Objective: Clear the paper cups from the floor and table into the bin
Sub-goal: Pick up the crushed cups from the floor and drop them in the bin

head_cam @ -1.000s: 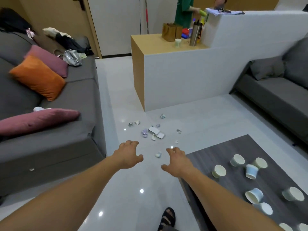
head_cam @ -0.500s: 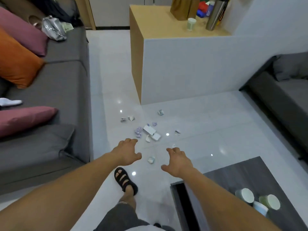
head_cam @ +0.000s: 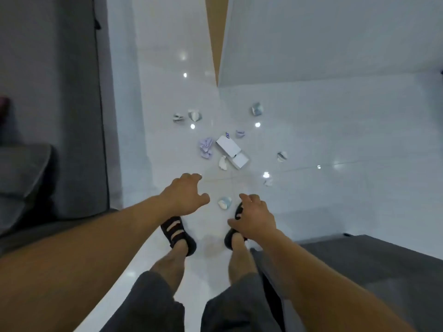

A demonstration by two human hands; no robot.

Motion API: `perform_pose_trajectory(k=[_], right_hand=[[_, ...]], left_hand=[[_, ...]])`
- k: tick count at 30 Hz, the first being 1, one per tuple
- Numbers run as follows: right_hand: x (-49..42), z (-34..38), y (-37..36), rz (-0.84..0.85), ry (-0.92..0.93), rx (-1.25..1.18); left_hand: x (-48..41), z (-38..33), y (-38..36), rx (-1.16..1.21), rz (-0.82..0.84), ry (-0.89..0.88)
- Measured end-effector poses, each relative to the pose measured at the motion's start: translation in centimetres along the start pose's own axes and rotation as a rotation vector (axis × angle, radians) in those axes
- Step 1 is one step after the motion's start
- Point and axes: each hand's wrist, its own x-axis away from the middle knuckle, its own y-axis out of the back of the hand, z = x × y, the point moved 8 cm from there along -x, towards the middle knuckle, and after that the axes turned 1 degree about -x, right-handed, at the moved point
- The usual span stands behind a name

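Several crushed paper cups lie scattered on the glossy white floor. The nearest crushed cup (head_cam: 224,202) sits just ahead of my sandalled feet, between my hands. My left hand (head_cam: 185,194) hovers to its left, fingers spread, holding nothing. My right hand (head_cam: 253,218) hovers to its right, fingers apart and empty. Further out lie a crumpled lilac cup (head_cam: 206,146), a flattened white box (head_cam: 231,151), a white scrap (head_cam: 223,162) and more crushed cups (head_cam: 257,109) (head_cam: 194,115) (head_cam: 282,156). No bin is in view.
A grey sofa (head_cam: 50,104) runs along the left. A white counter wall (head_cam: 323,39) with a wood-coloured side stands ahead on the right. The dark table's corner (head_cam: 371,262) is at the lower right, beside my right arm.
My view has tipped steeply down and I have stepped forward; both feet now stand just behind the nearest cup. The table cups have left the view. Both hands stay empty.
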Motion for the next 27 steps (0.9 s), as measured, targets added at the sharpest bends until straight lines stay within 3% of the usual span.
perform_pose_trajectory(k=[8, 16, 20, 24, 27], right_hand=[[-21.8, -6.8, -15.7, 0.130, 0.031, 0.118], [-33.7, -11.1, -28.9, 0.153, 0.141, 0.256], [-35.1, -11.4, -31.6, 0.039, 0.241, 0.319], [-35.1, -10.8, -31.1, -0.038, 0.254, 0.150], [-34.1, -7.5, -28.4, -0.115, 0.378, -0.028]], left_hand=[[-21.7, 8.4, -13.5, 0.094, 0.066, 0.144], [-34.4, 13.8, -26.8, 0.194, 0.085, 0.131], [-36.3, 15.6, -30.6, 0.232, 0.114, 0.138], [-36.2, 16.5, -31.3, 0.326, 0.129, 0.167], [-35.4, 15.5, -29.9, 0.462, 0.152, 0.146]])
